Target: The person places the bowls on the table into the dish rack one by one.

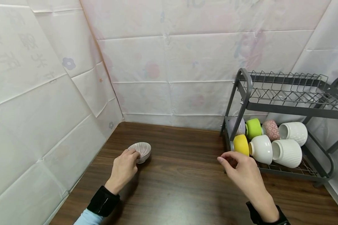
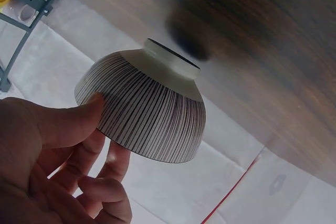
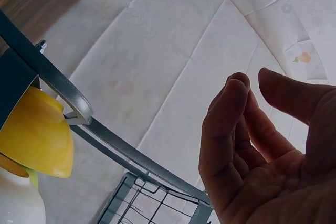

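A small bowl [image 2: 149, 103] with thin dark stripes and a pale foot is pinched at its rim by my left hand [image 1: 123, 168]. The thumb lies on its striped outside, with the other fingers at the inner side. In the left wrist view the foot shows apart from its dark shadow, so the bowl hangs a little above the wooden table [image 1: 174, 184]. My right hand [image 1: 243, 170] holds nothing. Its fingers bend loosely, and a gap shows between thumb and fingertips in the right wrist view. Closest to it is a yellow bowl [image 1: 241, 144] on the rack.
A dark two-tier dish rack [image 1: 284, 108] stands at the right. Its lower shelf carries several tipped cups and bowls, among them a white bowl [image 1: 261, 149], a ribbed white cup [image 1: 288, 153] and a green cup [image 1: 253, 128]. White printed sheets [image 1: 169, 62] line the walls.
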Demonstrator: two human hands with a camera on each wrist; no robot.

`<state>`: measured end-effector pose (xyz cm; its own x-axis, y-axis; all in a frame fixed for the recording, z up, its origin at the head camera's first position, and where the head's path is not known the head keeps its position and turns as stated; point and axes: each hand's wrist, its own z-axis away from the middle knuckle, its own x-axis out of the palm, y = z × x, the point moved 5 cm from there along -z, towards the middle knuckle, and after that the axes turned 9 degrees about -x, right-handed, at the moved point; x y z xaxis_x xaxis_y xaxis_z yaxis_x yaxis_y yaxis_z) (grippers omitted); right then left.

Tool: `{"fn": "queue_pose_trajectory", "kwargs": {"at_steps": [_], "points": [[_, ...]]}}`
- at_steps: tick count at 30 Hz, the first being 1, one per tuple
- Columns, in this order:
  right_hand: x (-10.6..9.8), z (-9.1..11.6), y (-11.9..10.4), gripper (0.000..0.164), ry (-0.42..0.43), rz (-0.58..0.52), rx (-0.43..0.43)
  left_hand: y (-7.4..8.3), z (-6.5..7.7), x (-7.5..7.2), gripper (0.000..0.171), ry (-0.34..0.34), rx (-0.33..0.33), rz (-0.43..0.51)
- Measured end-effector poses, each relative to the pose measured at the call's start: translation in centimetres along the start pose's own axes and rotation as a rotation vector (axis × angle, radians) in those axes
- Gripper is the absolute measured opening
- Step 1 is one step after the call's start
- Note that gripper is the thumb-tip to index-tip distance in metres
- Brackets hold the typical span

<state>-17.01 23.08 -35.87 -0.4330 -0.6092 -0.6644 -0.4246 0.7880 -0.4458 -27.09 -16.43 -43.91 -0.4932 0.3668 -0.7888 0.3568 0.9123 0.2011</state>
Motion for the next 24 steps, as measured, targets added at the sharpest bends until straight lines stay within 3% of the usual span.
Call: {"fn": "queue_pose_trajectory", "kwargs": {"at_steps": [24], "points": [[0.3,-0.1,0.2,0.006,-0.032,-0.002,0.027,4.1,0.0,-3.6,0.027,0.128,0.124,0.071]]}}
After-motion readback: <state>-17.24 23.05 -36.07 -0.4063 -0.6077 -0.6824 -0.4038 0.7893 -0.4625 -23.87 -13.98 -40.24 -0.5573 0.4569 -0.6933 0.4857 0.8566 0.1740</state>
